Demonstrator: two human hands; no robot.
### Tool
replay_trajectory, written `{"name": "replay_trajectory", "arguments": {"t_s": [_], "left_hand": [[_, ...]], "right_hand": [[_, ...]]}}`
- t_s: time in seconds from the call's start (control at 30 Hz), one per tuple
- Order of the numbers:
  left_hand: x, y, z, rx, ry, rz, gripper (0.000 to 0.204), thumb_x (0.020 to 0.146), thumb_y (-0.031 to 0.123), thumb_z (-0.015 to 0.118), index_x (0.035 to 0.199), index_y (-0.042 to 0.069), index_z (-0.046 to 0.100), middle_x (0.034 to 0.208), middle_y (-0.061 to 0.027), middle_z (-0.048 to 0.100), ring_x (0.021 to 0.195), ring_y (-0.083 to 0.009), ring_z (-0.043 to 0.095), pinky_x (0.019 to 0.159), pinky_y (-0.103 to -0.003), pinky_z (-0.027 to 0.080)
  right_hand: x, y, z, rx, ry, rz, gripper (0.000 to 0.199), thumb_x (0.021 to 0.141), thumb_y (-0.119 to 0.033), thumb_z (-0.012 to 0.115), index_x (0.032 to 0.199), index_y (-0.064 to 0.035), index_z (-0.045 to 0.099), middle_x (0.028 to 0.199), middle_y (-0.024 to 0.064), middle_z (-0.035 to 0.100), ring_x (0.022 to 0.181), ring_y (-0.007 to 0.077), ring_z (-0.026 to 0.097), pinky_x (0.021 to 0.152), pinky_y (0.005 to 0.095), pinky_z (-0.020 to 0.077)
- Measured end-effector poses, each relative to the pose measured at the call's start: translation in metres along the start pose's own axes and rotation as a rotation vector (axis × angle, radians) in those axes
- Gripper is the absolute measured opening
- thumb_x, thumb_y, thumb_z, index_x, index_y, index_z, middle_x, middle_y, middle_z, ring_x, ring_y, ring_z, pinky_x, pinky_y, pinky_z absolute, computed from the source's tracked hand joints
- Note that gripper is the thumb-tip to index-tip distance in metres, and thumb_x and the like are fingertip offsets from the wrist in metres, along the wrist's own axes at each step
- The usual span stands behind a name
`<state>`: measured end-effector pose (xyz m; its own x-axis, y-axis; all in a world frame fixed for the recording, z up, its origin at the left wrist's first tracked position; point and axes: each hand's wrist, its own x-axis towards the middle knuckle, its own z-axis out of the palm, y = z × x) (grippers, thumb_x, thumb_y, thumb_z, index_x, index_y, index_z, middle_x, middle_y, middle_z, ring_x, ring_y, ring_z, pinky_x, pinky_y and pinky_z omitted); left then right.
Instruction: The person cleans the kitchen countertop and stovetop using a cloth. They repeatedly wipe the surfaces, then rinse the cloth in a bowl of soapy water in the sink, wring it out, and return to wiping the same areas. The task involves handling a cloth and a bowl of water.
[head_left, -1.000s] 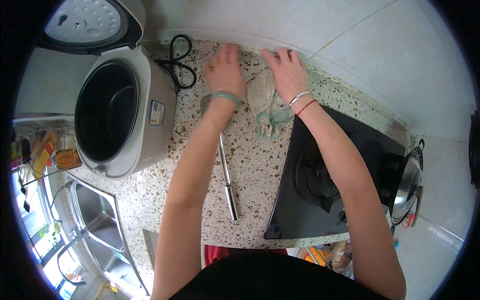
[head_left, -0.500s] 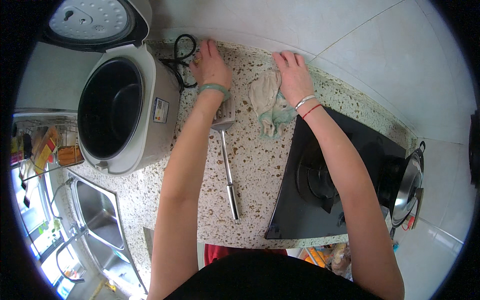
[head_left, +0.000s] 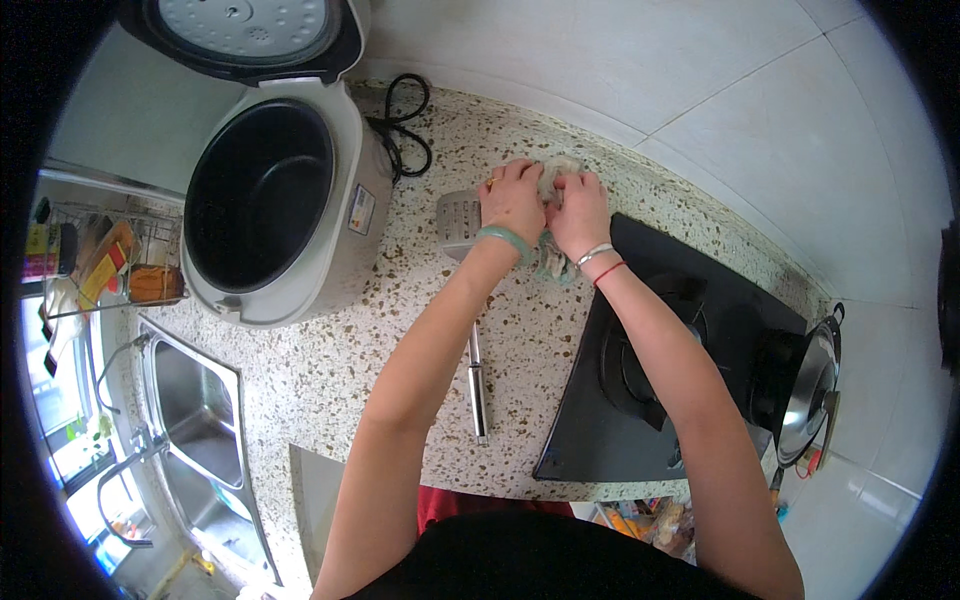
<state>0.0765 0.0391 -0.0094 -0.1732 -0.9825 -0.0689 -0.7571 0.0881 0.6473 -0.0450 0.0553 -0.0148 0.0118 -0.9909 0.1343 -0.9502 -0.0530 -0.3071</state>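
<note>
both hands (head_left: pixel 580 218) pinching bunched rag (head_left: pixel 562 166) | slotted turner (head_left: pixel 458 220) kinda in the way | rice cooker (head_left: pixel 352 262) left, gas hob (head_left: pixel 590 435) right

This is a kitchen, seemingly a home one. A speckled stone counter (head_left: pixel 540 400) carries an open rice cooker (head_left: pixel 347 255) and a metal spatula (head_left: pixel 476 392). A black gas stove (head_left: pixel 580 440) is set in on the right, with a lidded pan (head_left: pixel 806 392) on it; a double sink (head_left: pixel 243 420) with a faucet (head_left: pixel 148 442) lies left, below a tiled wall (head_left: pixel 720 170).
</note>
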Motion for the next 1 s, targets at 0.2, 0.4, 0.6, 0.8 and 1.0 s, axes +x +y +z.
{"name": "replay_trajectory", "arguments": {"t_s": [0.2, 0.4, 0.6, 0.8, 1.0], "left_hand": [[0.019, -0.04, -0.02, -0.204, 0.499, 0.179, 0.051, 0.081, -0.001, 0.05, 0.131, 0.001, 0.044, 0.137, -0.0177, 0.042, 0.127, -0.0371, 0.036, 0.107, -0.044, 0.029], [0.037, -0.052, -0.042, -0.117, 0.655, 0.119, 0.052, 0.083, 0.002, 0.05, 0.134, -0.003, 0.039, 0.137, -0.0194, 0.042, 0.126, -0.0385, 0.038, 0.108, -0.042, 0.029], [0.052, -0.063, -0.038, -0.1, 0.531, 0.014, 0.045, 0.085, 0.01, 0.053, 0.129, 0.001, 0.043, 0.133, -0.0174, 0.046, 0.122, -0.0357, 0.042, 0.101, -0.042, 0.036], [0.049, -0.048, -0.032, 0.242, 0.493, -0.018, 0.041, 0.086, 0.017, 0.052, 0.125, 0.005, 0.047, 0.133, -0.0145, 0.045, 0.12, -0.038, 0.042, 0.096, -0.047, 0.038], [0.056, -0.019, -0.009, 0.028, 0.346, 0.036, 0.045, 0.086, 0.017, 0.047, 0.128, 0.002, 0.045, 0.138, -0.0126, 0.039, 0.127, -0.0313, 0.036, 0.1, -0.047, 0.036]], "right_hand": [[0.051, -0.043, 0.003, 0.311, 0.284, -0.34, 0.025, 0.073, -0.001, 0.062, 0.099, -0.0035, 0.061, 0.101, 0.0144, 0.057, 0.099, 0.0329, 0.052, 0.086, 0.0393, 0.046], [0.115, -0.086, 0.036, 0.119, 0.269, -0.669, 0.027, 0.08, -0.006, 0.053, 0.105, -0.0036, 0.06, 0.109, 0.011, 0.058, 0.098, 0.03, 0.052, 0.086, 0.0366, 0.0479], [0.114, -0.078, 0.052, -0.039, 0.284, -0.703, 0.034, 0.082, -0.012, 0.052, 0.115, -0.0053, 0.058, 0.105, 0.0148, 0.054, 0.095, 0.0312, 0.054, 0.082, 0.0368, 0.0493], [0.099, -0.072, 0.025, 0.093, 0.138, -0.401, 0.032, 0.082, -0.013, 0.053, 0.113, -0.0074, 0.058, 0.095, 0.0154, 0.055, 0.093, 0.032, 0.054, 0.077, 0.039, 0.05], [0.08, -0.037, -0.009, -0.043, 0.147, -0.446, 0.028, 0.08, -0.009, 0.053, 0.107, -0.0051, 0.061, 0.099, 0.0077, 0.061, 0.092, 0.0285, 0.051, 0.078, 0.0335, 0.0491]]}}
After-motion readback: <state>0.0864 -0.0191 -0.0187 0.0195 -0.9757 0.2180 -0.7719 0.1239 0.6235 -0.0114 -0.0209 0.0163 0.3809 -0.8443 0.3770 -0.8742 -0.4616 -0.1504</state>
